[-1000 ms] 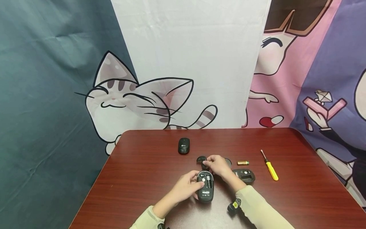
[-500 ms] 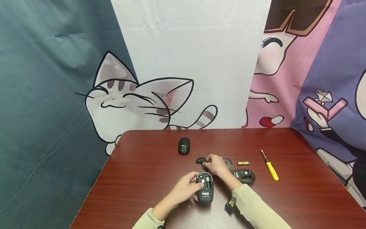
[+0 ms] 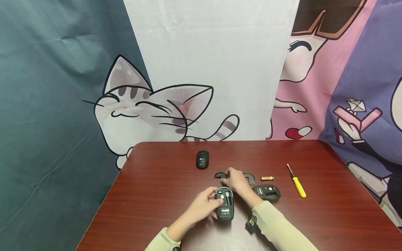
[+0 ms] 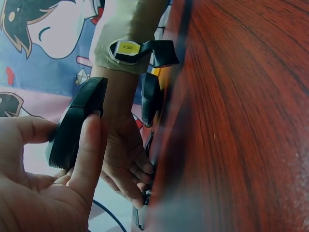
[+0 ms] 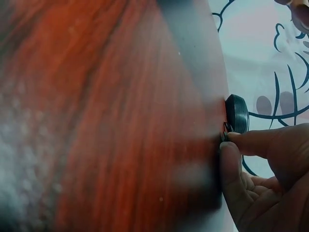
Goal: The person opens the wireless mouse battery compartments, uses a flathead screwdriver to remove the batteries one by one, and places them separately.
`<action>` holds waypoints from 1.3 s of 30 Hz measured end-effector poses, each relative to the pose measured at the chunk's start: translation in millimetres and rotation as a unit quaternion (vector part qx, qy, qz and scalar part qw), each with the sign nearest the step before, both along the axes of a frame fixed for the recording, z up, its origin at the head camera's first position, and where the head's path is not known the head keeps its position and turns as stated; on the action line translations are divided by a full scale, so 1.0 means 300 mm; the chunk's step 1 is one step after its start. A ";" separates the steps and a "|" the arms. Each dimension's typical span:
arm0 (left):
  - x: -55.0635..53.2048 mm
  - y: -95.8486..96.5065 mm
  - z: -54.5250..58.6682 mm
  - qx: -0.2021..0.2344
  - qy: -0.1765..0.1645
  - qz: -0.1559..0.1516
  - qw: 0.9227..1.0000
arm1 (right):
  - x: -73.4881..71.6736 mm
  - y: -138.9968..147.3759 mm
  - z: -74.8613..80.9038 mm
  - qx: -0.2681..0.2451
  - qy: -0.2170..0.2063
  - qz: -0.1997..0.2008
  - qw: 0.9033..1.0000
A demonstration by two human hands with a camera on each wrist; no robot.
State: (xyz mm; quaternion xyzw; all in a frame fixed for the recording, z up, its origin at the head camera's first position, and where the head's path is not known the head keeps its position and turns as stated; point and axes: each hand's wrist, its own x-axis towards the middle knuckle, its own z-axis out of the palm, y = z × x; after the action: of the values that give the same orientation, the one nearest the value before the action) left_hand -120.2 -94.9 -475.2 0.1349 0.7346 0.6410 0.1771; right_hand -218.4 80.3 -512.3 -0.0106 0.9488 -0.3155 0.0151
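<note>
My left hand [image 3: 203, 205] grips a dark computer mouse [image 3: 225, 213], thumb across its upturned underside. A battery [image 3: 228, 199] shows in the mouse's uncovered compartment. In the left wrist view the mouse [image 4: 72, 126] is seen from its side, between thumb and fingers, raised off the table. Beyond it, my right hand [image 3: 237, 181] is low at the tabletop, pinching the near part of a small black battery cover [image 3: 220, 175]. The right wrist view shows thumb and forefinger meeting on the dark edge of that cover [image 5: 224, 137]; the rest is hidden by the fingers.
A second mouse [image 3: 266, 192] lies underside up right of my right wrist, with another dark cover [image 3: 250, 178] behind it. Further right are a loose battery [image 3: 267, 178] and a yellow-handled screwdriver [image 3: 298, 186]. A black mouse [image 3: 202, 159] stands upright at the back.
My right forearm has swung a little left, baring more of the second mouse and the cover behind it. The pinched cover has shifted slightly left. My left hand holds its mouse nearly still.
</note>
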 end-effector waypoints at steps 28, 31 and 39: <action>-0.023 -0.013 0.010 0.001 0.013 0.050 0.999 | 0.053 0.113 0.130 -0.049 0.007 0.007 0.999; -0.024 -0.015 0.005 0.012 0.008 0.047 0.999 | 0.062 0.152 0.156 -0.029 0.029 0.005 0.999; -0.026 -0.012 0.008 0.052 -0.012 0.028 0.998 | 0.102 0.280 0.209 -0.032 0.036 -0.001 0.999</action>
State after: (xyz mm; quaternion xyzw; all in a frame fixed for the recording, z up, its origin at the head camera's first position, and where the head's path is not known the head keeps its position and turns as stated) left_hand -128.0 -98.7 -472.7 0.1160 0.7018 0.6842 0.1606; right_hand -188.0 164.2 -449.4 -0.0209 0.9382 -0.3450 -0.0195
